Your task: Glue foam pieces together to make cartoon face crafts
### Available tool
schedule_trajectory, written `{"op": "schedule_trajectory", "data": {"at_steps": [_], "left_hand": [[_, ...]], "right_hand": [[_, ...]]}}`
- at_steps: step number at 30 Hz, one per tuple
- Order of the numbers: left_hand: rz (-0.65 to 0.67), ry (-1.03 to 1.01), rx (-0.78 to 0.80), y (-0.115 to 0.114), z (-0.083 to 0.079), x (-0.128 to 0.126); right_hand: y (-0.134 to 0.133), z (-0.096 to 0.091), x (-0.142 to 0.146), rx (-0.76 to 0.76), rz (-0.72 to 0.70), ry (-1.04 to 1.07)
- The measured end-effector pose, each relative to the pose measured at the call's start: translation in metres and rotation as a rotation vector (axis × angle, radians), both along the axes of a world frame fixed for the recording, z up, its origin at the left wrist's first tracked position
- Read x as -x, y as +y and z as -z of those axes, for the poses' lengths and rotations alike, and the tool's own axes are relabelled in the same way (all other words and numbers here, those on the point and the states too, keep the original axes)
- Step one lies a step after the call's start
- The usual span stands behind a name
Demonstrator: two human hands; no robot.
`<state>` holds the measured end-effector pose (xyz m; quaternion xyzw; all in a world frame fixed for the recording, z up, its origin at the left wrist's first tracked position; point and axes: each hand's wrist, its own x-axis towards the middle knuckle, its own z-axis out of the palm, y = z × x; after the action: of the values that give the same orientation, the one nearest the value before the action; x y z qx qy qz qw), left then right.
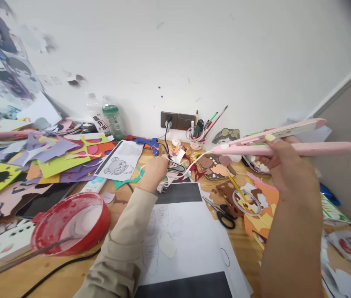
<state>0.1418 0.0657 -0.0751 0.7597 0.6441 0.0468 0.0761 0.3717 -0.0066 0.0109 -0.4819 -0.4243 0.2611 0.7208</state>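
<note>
My right hand (287,161) is wrapped around a pink hair straightener (315,149), raised above the right side of the table. The straightener's two arms are spread apart, and its tips point right. From its left end a white cord (197,160) runs down to the tangle by my left hand. My left hand (156,171) is closed at that tangle, with white cord showing on both sides; its fingertips are hidden. Just below it lies a white plug (162,188). In front is a printed paper sheet (190,236) with a pale cut-out (168,244) on it.
A red bowl (102,215) with a stick across it stands left, near coloured paper scraps (60,149). Black scissors (226,217) and a tape roll (250,202) lie right. At the back are a blue glue gun (150,143), bottles (113,120), a pen cup (197,142) and a wall socket (168,118).
</note>
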Motion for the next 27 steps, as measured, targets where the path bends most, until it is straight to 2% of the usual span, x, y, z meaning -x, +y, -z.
{"op": "schedule_trajectory", "data": {"at_steps": [8,17,23,27], "left_hand": [[-0.045,-0.210,-0.190,0.005,-0.007,0.007],[-0.128,-0.761,-0.409,0.008,-0.017,0.025],[-0.143,-1.118,-0.410,0.006,-0.023,0.027],[-0.089,-1.297,-0.283,0.001,-0.030,0.028]], "right_hand": [[-0.002,0.001,-0.002,0.026,-0.028,-0.047],[-0.002,0.005,0.008,0.149,-0.079,-0.228],[0.003,0.009,0.012,0.206,-0.146,-0.292],[0.010,0.016,0.012,0.186,-0.206,-0.323]]}}
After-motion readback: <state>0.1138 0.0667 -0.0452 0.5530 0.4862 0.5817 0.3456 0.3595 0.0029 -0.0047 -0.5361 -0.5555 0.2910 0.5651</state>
